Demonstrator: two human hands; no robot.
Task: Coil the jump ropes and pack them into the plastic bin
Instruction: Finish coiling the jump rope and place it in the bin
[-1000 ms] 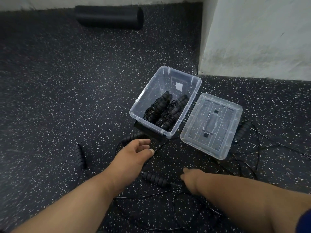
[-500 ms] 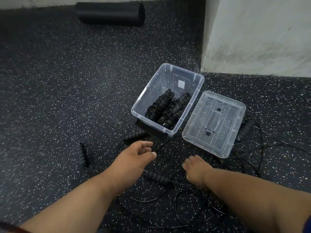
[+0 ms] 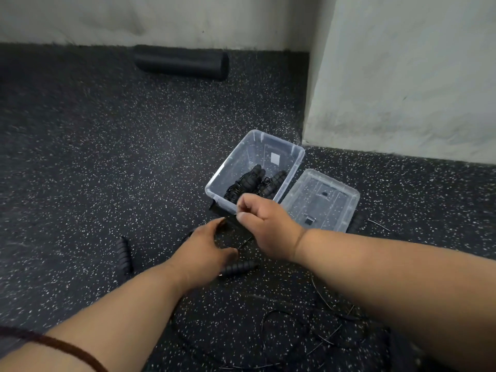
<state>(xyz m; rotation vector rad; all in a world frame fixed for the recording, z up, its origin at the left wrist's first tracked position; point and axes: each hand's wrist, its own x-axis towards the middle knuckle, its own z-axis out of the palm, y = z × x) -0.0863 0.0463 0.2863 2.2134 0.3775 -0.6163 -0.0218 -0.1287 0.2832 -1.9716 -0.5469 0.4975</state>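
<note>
- Black foam roller [image 3: 181, 63] lying on its side at the far edge of the floor, against the wall base.
- Floor [image 3: 107, 157] is dark rubber with white speckles.
- Pale wall [image 3: 161, 17] along the back, scuffed.
- Pale pillar [image 3: 402, 76] juts out on the right, grimy near its base.

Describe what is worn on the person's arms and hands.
Both forearms are bare and neither the left hand nor the right hand wears a glove. A thin dark reddish-brown band circles the left arm near the elbow. No rings or watch show.
</note>
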